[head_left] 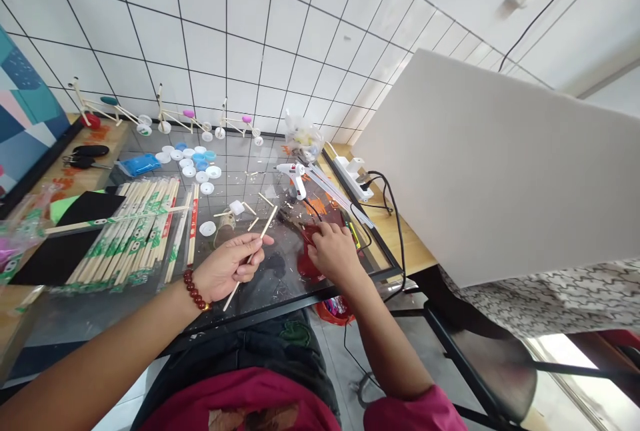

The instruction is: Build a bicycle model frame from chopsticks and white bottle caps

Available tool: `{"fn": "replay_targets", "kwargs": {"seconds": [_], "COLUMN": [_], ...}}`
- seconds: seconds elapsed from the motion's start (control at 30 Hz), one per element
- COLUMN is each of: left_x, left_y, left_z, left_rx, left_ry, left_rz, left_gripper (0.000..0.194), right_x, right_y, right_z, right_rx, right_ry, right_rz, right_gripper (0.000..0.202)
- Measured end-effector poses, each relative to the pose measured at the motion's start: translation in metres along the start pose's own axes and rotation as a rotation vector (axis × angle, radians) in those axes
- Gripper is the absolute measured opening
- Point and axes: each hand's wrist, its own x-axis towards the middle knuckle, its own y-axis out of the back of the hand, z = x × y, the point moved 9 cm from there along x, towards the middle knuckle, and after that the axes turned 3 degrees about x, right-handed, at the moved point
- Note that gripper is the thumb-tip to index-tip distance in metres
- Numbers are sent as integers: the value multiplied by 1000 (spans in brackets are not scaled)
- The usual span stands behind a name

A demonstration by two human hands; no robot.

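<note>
My left hand [233, 263], with a bead bracelet at the wrist, is closed around a thin wooden chopstick [269, 223] held at a slant over the glass tabletop. My right hand [334, 251] lies low on the table, its fingers curled over the handles of a pair of pliers [293, 221]; the jaws point away to the left. Short cut pieces of stick [253, 223] and a white block [237, 207] lie beyond my left hand. Behind the pliers stands a white hot glue gun [294, 178], next to several clear glue sticks [340, 194].
Wrapped chopsticks [125, 231] and black sheets [57, 254] lie left. Bottle caps [187, 163] are scattered behind. Small stick-and-cap tricycle models [180, 118] line the wall. A power strip [353, 178] with cables, a utility knife [354, 234] and a big white board [490, 164] are right.
</note>
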Motion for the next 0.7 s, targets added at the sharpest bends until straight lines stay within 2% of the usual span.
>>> {"fn": "replay_targets", "kwargs": {"seconds": [0.1,0.23,0.37,0.43,0.5,0.57,0.63,0.7], "left_x": [-1,-3,-4,-3,-3,-4,-5,-7], "left_y": [-5,-13,-13,-11,-12,-15,-20,-24], "left_z": [-3,-4,2,3,1,-3,-7,-11], "left_rx": [17,36,25,21,24,32,41,50], "left_ry": [11,25,-13,-20,-12,10,34,53], "left_rz": [-37,-116,-124,-114,-119,-149,-192,-223], "left_gripper": [26,30,32,31,28,27,28,29], "right_x": [3,9,7,7,8,8,3,-5], "right_y": [-3,-7,3,7,7,6,9,13], "right_z": [-6,8,36,48,53,48,42,38], "right_rx": [77,352,835,1167,1553,1893,2065,2071], "right_ry": [39,-43,-146,-176,-200,-192,-153,-114], "right_rz": [61,293,572,642,615,526,465,457], "right_gripper": [22,15,27,27,30,36,38,38]}}
